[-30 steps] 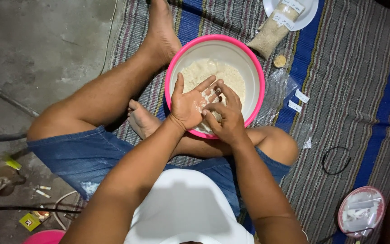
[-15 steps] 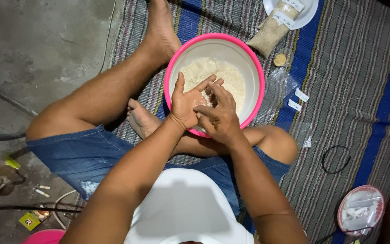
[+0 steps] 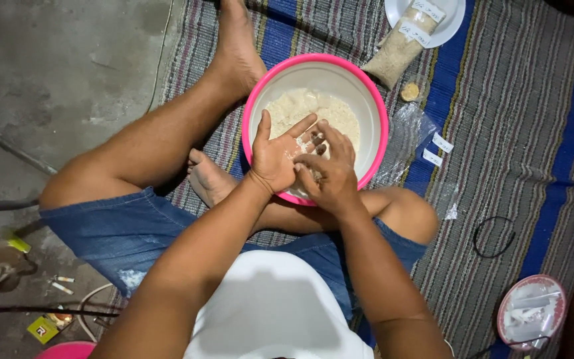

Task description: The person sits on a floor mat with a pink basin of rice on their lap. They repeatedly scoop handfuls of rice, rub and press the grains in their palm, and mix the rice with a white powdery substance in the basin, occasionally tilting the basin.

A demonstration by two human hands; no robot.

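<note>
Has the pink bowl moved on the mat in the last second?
No. The pink bowl sits in the same spot on the striped mat, beside the bag of grain, with both hands over it.

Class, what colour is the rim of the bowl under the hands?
Bright pink rim, white inside; clearest in the head view.

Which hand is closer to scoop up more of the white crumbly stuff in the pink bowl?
Probably the right hand: its fingers curl down over the mixture, while the left hand lies palm up above the pink bowl.
</note>
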